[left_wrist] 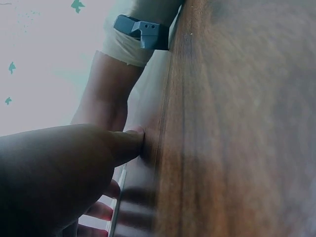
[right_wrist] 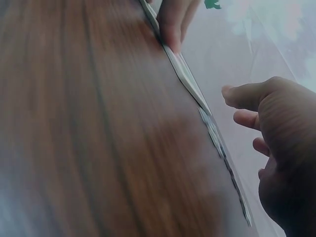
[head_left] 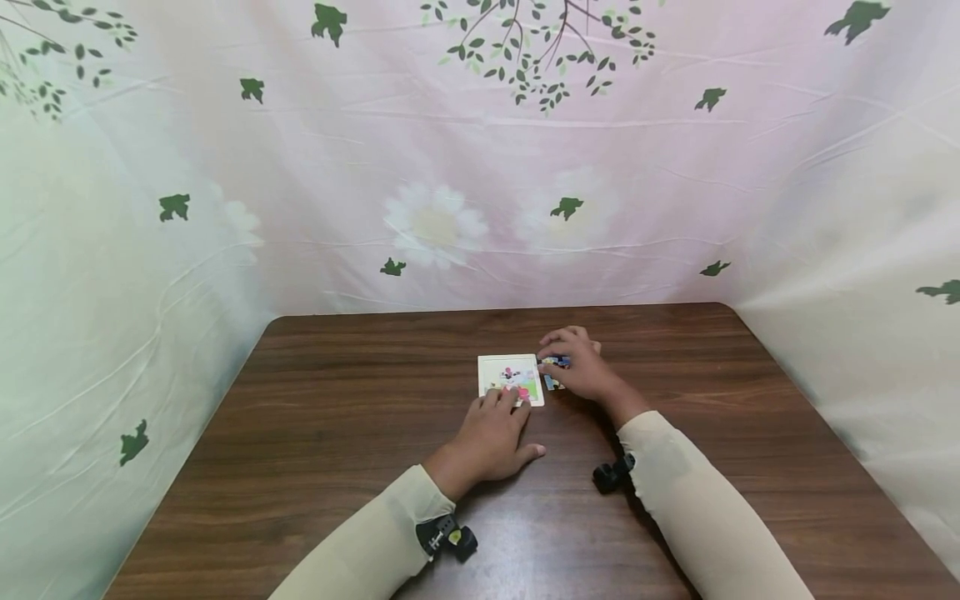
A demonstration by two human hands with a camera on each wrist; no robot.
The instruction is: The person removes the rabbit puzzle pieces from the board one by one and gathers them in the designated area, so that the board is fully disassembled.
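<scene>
A square white-bordered picture board with a cartoon figure lies flat towards the far side of the table. My left hand rests its fingertips on the board's near edge, its thumb stretched out to the right over the tabletop. Just right of the board are blue-patterned jigsaw pieces, partly hidden under my right hand. In the right wrist view those flat pieces lie in a thin layer by the board's edge. The right thumb and fingers hover bent above them, with a gap and nothing between them.
The dark wood-grain table spreads around both hands. A printed fabric curtain with leaves and flowers rises behind and along both sides. A black wrist camera sits on the left sleeve, another on the right.
</scene>
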